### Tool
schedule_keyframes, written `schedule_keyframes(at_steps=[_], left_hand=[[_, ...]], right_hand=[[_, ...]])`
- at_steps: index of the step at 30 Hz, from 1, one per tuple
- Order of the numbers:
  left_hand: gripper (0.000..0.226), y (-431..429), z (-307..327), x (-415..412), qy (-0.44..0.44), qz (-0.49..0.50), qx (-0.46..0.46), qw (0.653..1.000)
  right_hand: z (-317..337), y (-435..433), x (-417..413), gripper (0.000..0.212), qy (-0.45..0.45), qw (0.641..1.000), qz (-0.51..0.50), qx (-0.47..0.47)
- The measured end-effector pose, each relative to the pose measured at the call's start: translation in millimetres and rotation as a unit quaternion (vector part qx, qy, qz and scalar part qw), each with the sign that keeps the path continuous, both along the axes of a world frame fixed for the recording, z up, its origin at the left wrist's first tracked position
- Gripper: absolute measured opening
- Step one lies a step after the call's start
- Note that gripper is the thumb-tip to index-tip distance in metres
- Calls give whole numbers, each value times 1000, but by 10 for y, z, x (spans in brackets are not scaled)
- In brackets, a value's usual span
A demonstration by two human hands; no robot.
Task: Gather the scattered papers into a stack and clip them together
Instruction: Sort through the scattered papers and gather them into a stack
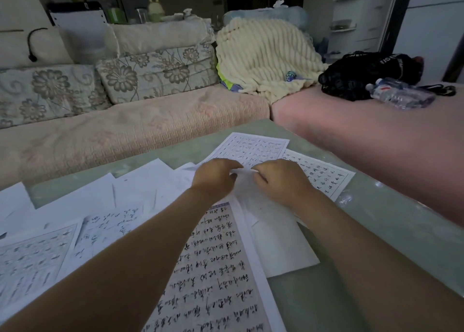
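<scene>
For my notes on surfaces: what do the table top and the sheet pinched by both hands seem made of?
Table top: probably glass or polished stone, pale green and glossy; it shows soft reflections. Sheet: thin matte white paper; its edge bends between left hand and right hand.

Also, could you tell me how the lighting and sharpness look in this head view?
Head view: dim, bluish light; wide-angle distortion curves the sofa; left hand and right hand, pinching a white sheet, look slightly smeared; the handwritten sheet is sharp; glare spots on the table at right.
</scene>
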State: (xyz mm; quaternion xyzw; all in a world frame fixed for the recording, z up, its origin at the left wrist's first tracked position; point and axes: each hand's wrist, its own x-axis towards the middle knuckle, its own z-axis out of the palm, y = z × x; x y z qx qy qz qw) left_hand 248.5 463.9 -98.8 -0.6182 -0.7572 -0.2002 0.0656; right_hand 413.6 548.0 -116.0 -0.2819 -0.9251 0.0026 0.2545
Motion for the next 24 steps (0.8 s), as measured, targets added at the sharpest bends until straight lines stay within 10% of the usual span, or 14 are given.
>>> schedule_keyframes(at_steps=[5, 11, 18, 24], left_hand=[[21, -393, 225, 94, 39, 49, 25, 998], [15, -1260, 506, 354, -58, 8, -46, 997], [51, -2230, 566, 602, -184, -85, -116, 972], [37, -2602, 386, 317, -261, 161, -44, 951]], right_hand=[[175, -113, 81, 45, 158, 957, -57, -235], [652, -728, 106, 32, 331, 605, -130, -713], [646, -1311, 213, 44, 133, 770, -170, -601], [542, -1855, 406, 29, 37, 868, -166, -466]])
